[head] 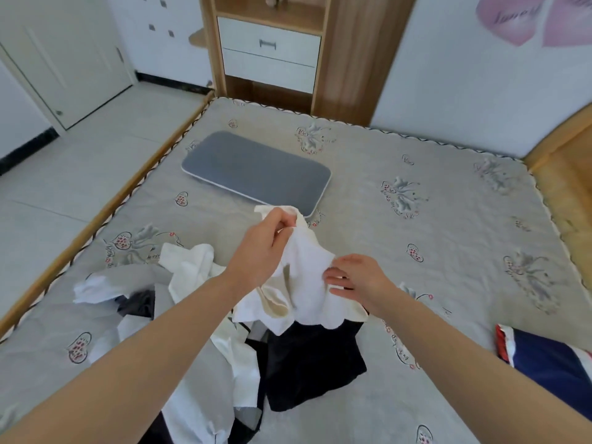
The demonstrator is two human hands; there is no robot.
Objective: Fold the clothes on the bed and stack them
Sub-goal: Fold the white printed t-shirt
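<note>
White garment (307,270) held above the clothes pile (224,331) at the bed's (416,174) near edge. Left hand (266,248) pinches its top edge; right hand (355,277) grips its side, fingers (334,278) barely curled. Advice: find both corners, shake flat over bare mattress before folding.

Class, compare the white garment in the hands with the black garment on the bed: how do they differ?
The white garment is lifted, gripped by the left hand and right hand; the black garment lies untouched on the bed. One is pale, one dark. Both are unfolded.
</note>
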